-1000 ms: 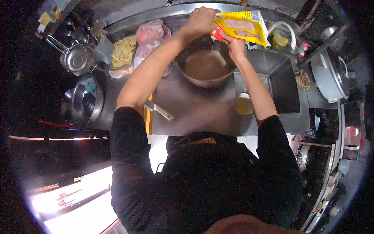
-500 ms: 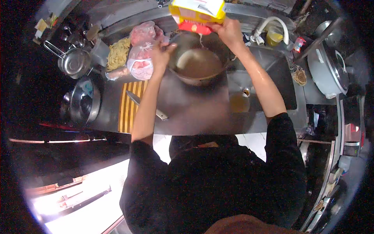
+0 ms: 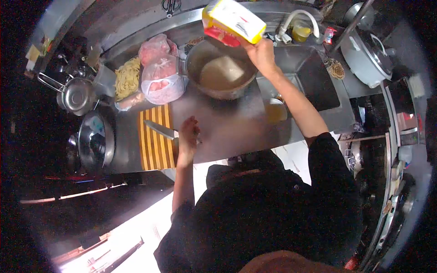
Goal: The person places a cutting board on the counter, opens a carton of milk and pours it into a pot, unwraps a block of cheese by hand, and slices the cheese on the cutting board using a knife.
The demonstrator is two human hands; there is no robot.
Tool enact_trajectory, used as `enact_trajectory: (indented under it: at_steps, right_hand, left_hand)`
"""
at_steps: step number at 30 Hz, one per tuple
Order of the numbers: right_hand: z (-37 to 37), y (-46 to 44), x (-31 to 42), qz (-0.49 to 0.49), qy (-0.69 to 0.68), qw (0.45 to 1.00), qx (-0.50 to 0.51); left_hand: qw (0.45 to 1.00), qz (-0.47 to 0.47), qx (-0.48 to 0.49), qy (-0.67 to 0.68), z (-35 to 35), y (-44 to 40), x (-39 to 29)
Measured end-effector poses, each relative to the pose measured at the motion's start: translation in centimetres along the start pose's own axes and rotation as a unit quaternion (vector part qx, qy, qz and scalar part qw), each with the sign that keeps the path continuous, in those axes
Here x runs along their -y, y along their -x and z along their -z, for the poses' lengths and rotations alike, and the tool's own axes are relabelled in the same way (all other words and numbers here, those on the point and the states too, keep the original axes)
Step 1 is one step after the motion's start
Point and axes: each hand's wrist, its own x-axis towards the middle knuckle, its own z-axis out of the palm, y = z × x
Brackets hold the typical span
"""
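My right hand (image 3: 262,55) is wrapped round a yellow and red packet (image 3: 232,20), held tilted above the far side of a large dark pan (image 3: 221,94). Cloudy brownish liquid (image 3: 218,76) lies in the pan. Loosely bent and apart, the fingers of my left hand (image 3: 189,130) are over the handle of a knife (image 3: 159,129), partly covering it; no firm grip shows. The knife's blade rests on a striped wooden board (image 3: 156,152).
Left of the pan lie bagged pinkish food (image 3: 165,79) and pale yellow strips (image 3: 128,78). Further left are a saucepan (image 3: 78,96) and a metal bowl (image 3: 96,141). Rightward are a jar (image 3: 276,110), sink (image 3: 318,79), faucet (image 3: 283,35) and a lidded white pot (image 3: 364,59).
My left hand has left the packet and come down toward me to the knife handle. My right hand has swung the packet leftward above the pan. The view has turned slightly.
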Motion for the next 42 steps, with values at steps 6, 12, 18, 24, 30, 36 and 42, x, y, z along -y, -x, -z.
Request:
enact_trajectory:
  at_steps: [6, 12, 18, 24, 30, 36, 42]
  right_hand:
    - [-1.0, 5.2, -2.4, -0.03, 0.06, 0.992, 0.104]
    - [0.2, 3.9, -0.8, -0.12, 0.029, 0.992, -0.013]
    - [0.0, 6.3, -1.8, -0.419, -0.484, 0.757, -0.131]
    - [4.0, 7.6, -1.7, -0.365, -0.706, 0.591, -0.135]
    - [18.1, 11.6, -2.7, -0.403, -0.715, 0.508, -0.261]
    - [41.2, 18.9, -12.8, -0.4, -0.592, 0.562, -0.417]
    - [61.9, 24.9, -34.2, -0.359, -0.466, 0.583, -0.56]
  left_hand:
    - [0.979, -0.072, 0.096, -0.164, 2.0, -0.7, 3.3]
    - [0.986, -0.07, 0.11, -0.107, 1.6, -0.7, 4.7]
    - [0.987, -0.082, 0.132, -0.026, 0.7, -1.1, 7.1]
    - [0.897, -0.193, 0.24, -0.317, -4.7, -2.7, 7.7]
    - [0.77, -0.202, 0.32, -0.513, -18.3, 2.4, 4.8]
    - [0.897, 0.064, 0.322, -0.296, -29.9, 2.2, 15.0]
    - [0.933, 0.26, 0.205, -0.143, -47.7, 10.6, 16.6]
